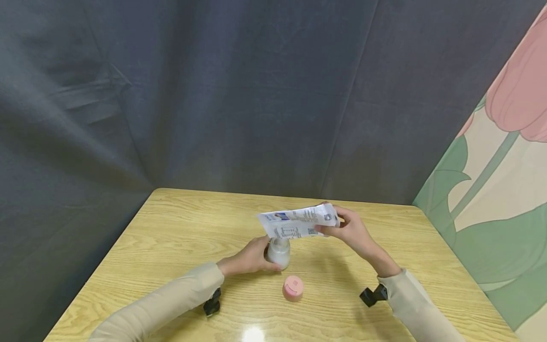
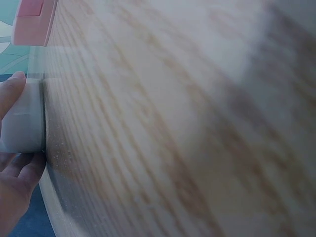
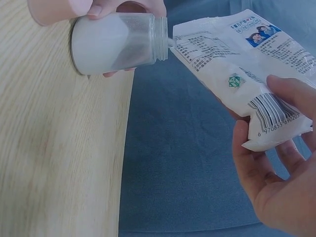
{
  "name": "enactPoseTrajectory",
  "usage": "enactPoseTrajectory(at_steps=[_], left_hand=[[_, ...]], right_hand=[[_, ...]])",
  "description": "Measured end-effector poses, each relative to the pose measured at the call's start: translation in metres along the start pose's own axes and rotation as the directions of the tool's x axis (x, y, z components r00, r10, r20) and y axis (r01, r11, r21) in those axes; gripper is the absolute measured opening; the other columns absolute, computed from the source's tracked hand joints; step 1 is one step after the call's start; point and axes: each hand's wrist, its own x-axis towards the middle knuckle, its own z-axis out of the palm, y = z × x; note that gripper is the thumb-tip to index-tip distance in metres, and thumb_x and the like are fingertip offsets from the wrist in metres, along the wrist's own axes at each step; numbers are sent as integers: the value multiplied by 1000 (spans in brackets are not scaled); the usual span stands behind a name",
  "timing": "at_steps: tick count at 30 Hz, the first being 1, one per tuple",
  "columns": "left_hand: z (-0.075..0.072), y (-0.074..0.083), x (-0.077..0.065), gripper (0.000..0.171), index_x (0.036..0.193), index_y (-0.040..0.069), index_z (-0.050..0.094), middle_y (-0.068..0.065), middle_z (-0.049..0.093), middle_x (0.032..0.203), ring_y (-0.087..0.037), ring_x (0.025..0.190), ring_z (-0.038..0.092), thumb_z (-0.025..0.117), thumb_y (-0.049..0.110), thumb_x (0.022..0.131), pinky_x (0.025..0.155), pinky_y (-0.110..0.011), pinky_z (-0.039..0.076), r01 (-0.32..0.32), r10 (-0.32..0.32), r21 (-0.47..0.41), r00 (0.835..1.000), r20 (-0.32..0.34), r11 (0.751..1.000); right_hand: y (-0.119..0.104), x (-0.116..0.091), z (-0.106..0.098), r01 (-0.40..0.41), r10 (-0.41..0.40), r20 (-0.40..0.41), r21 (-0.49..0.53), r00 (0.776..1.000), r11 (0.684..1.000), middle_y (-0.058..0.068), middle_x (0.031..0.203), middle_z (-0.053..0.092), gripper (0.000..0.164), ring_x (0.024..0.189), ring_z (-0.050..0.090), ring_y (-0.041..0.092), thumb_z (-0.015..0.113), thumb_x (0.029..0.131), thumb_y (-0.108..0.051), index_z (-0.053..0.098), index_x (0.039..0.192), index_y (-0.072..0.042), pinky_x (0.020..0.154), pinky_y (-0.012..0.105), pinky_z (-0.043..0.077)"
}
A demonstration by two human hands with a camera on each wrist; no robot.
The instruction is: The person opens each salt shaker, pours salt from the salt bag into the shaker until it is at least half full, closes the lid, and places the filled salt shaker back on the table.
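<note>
The left hand [image 1: 252, 257] holds the jar [image 1: 279, 255] upright on the counter [image 1: 171, 237], seemingly to steady it, while the right hand [image 1: 352, 232] grips the bag [image 1: 295, 222] tilted left over its mouth (the pink lid [image 1: 293, 288] lies nearer), apparently for pouring.

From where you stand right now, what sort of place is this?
Probably an indoor, screened-off workspace, perhaps for filming: a wood-grain table stands against a dark cloth backdrop, with a large pink-tulip design on the right.
</note>
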Motion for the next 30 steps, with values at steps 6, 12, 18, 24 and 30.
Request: enactPoseTrajectory(at_steps=[6,12,18,24,30], left_hand=[[1,-2,0,95,153,13,31,-7,58,133,-17,117,58,87,24,78,98,-31,48,-1,1,-1,1000,-2,1000],[1,-3,1,94,153,14,31,-6,58,133,-16,117,57,88,24,78,98,-32,48,-12,12,-5,1000,-4,1000],[1,-4,0,94,153,14,32,-6,57,134,-16,118,57,87,24,78,98,-32,48,-23,22,-16,1000,-5,1000],[1,-5,0,94,154,15,30,-5,56,136,-16,119,56,87,25,78,99,-32,48,-26,26,-11,1000,-3,1000],[1,-5,0,94,153,15,31,-6,56,135,-17,119,57,87,25,78,99,-32,47,-22,22,-6,1000,-6,1000]], right_hand=[[0,1,0,12,-12,1,-9,1000,1000,10,122,66,41,105,65,25,75,87,-2,64,126,-7,78,36,59],[1,0,1,11,-11,9,-7,1000,1000,10,122,65,40,105,65,25,74,88,-2,64,127,-7,78,36,59],[1,0,1,15,-15,12,-10,1000,1000,10,122,65,40,105,65,26,74,88,-1,65,126,-7,78,36,59],[0,0,2,26,-26,16,-15,1000,1000,11,122,65,40,105,65,27,74,87,-1,65,126,-7,77,36,59],[0,0,2,20,-20,11,-16,1000,1000,10,122,65,40,105,65,26,74,87,-1,65,126,-7,76,36,59]])
